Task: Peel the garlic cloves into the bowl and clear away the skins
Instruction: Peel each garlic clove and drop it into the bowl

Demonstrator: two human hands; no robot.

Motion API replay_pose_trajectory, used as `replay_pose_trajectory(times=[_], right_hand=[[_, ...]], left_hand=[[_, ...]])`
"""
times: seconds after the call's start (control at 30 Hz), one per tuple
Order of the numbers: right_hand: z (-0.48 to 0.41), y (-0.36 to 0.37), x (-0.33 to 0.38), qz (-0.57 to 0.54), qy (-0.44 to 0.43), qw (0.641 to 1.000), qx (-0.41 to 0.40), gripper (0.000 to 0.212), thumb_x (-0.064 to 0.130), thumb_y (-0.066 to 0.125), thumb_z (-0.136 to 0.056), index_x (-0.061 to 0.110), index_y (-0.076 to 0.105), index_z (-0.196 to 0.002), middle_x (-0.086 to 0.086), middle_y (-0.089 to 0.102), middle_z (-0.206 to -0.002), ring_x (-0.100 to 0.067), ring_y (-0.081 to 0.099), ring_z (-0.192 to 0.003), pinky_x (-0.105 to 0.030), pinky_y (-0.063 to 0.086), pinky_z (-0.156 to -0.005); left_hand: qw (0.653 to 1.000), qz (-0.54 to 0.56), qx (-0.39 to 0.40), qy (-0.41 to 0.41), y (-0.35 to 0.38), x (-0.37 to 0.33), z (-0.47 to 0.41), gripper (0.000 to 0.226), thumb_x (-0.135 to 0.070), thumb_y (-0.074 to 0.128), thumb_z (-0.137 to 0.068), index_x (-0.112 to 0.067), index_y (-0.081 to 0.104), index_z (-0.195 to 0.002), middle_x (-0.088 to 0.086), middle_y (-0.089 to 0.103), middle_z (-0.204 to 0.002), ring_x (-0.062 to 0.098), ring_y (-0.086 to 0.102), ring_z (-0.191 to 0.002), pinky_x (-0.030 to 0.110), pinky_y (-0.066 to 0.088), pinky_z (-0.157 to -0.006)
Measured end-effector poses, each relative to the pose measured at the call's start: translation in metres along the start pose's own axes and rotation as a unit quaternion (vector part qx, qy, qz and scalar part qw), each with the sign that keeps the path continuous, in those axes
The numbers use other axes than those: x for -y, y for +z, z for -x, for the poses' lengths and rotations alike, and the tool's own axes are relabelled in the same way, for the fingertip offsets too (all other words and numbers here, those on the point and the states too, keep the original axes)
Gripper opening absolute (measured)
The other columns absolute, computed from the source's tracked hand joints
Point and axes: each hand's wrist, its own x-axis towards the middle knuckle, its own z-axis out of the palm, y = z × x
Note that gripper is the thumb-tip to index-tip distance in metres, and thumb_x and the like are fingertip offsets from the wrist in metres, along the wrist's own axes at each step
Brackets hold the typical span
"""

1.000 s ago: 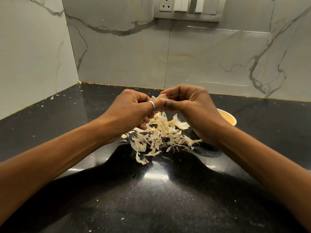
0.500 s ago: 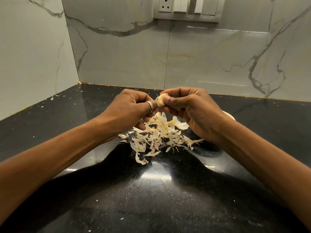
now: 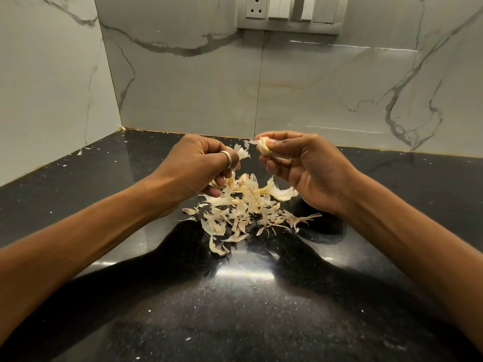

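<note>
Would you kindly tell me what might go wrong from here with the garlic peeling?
The garlic clove is pinched only by fingertips of the right hand; if it slips, it may land among the skin pile. The light skin piece in the left hand could drift off; flakes already lie scattered on the black counter.

Skin pile (image 3: 243,212) on countertop (image 3: 104,184), below both hands.

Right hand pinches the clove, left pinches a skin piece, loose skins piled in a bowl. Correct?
No: the head view shows the skins piled on the black counter, not in a bowl. The right hand does pinch the clove, the left hand a skin piece.
</note>
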Motion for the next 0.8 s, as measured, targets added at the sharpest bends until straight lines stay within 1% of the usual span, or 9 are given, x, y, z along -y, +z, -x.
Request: replay_pose_trajectory(times=[0.2, 0.27, 0.37, 0.47, 0.53, 0.6, 0.7, 0.8], right_hand=[[-0.0003, -0.0004, 0.0001, 0.004, 0.008, 1.0, 0.005, 0.027, -0.002, 0.056, -0.093, 0.004, 0.073, -0.113, -0.008, 0.074, -0.093, -0.011, 0.071, -0.073, -0.018, 0.056, -0.064], [-0.0003, -0.0004, -0.0001, 0.01, 0.008, 1.0, 0.005, 0.028, -0.001, 0.055, -0.093, 0.004, 0.073, -0.115, -0.007, 0.074, -0.092, -0.01, 0.071, -0.072, -0.018, 0.055, -0.064], [-0.0006, 0.0001, -0.0004, 0.015, 0.006, 1.0, 0.004, 0.027, -0.002, 0.055, -0.094, 0.004, 0.072, -0.113, -0.007, 0.074, -0.091, -0.011, 0.071, -0.073, -0.019, 0.056, -0.062], [-0.001, 0.001, -0.0012, 0.024, 0.004, 1.0, 0.01, 0.023, -0.001, 0.056, -0.094, 0.005, 0.071, -0.11, -0.009, 0.075, -0.094, -0.013, 0.071, -0.076, -0.019, 0.056, -0.062], [-0.0014, 0.0017, -0.002, 0.035, 0.0, 0.999, 0.014, 0.022, -0.001, 0.056, -0.095, 0.006, 0.07, -0.109, -0.009, 0.075, -0.094, -0.013, 0.071, -0.076, -0.019, 0.056, -0.061], [-0.002, 0.0025, -0.003, 0.048, -0.005, 0.999, 0.016, 0.021, -0.001, 0.056, -0.095, 0.007, 0.068, -0.11, -0.008, 0.075, -0.093, -0.013, 0.071, -0.076, -0.02, 0.056, -0.06], [-0.0025, 0.0028, -0.0039, 0.07, -0.012, 0.997, 0.018, 0.02, -0.001, 0.058, -0.095, 0.006, 0.068, -0.111, -0.007, 0.076, -0.093, -0.013, 0.071, -0.078, -0.02, 0.055, -0.059], [-0.0019, 0.0031, -0.005, 0.085, -0.015, 0.996, 0.03, 0.017, 0.0, 0.06, -0.095, 0.007, 0.068, -0.108, -0.007, 0.076, -0.091, -0.014, 0.069, -0.078, -0.02, 0.055, -0.06]], left_hand=[[1.0, -0.002, -0.007, 0.004, 0.0011, -0.0004, 0.0008, 0.008, -0.012, 0.07, -0.091, -0.006, 0.069, -0.085, 0.01, 0.065, -0.08, 0.006, 0.058, -0.056, 0.02, 0.051, -0.047], [1.0, -0.013, -0.011, 0.02, 0.0012, -0.0006, 0.0019, 0.002, -0.01, 0.071, -0.089, -0.01, 0.069, -0.09, 0.009, 0.067, -0.084, 0.005, 0.059, -0.057, 0.02, 0.051, -0.047], [0.998, -0.022, -0.018, 0.058, 0.0005, -0.0002, 0.003, 0.011, -0.01, 0.068, -0.091, -0.016, 0.07, -0.1, 0.004, 0.066, -0.085, 0.005, 0.061, -0.061, 0.021, 0.05, -0.048], [0.995, -0.023, -0.029, 0.096, -0.0002, -0.0002, 0.0035, 0.017, -0.009, 0.061, -0.096, -0.017, 0.07, -0.108, 0.004, 0.065, -0.088, 0.007, 0.061, -0.063, 0.022, 0.051, -0.048], [0.991, -0.037, -0.032, 0.12, 0.0003, 0.0003, 0.0032, 0.018, -0.012, 0.062, -0.096, -0.017, 0.07, -0.112, 0.005, 0.066, -0.092, 0.01, 0.062, -0.063, 0.022, 0.051, -0.048], [0.989, -0.046, -0.024, 0.14, 0.0013, 0.0004, 0.0032, 0.017, -0.019, 0.067, -0.095, -0.017, 0.07, -0.111, 0.004, 0.068, -0.092, 0.012, 0.063, -0.063, 0.022, 0.051, -0.048], [0.984, -0.069, -0.021, 0.165, 0.004, 0.0007, 0.0038, 0.021, -0.028, 0.071, -0.09, -0.016, 0.072, -0.107, -0.002, 0.071, -0.088, 0.013, 0.065, -0.061, 0.019, 0.05, -0.049], [0.982, -0.075, -0.024, 0.171, 0.0047, 0.0028, 0.0028, 0.02, -0.026, 0.073, -0.088, -0.014, 0.074, -0.103, -0.002, 0.072, -0.083, 0.011, 0.065, -0.059, 0.016, 0.049, -0.049]])
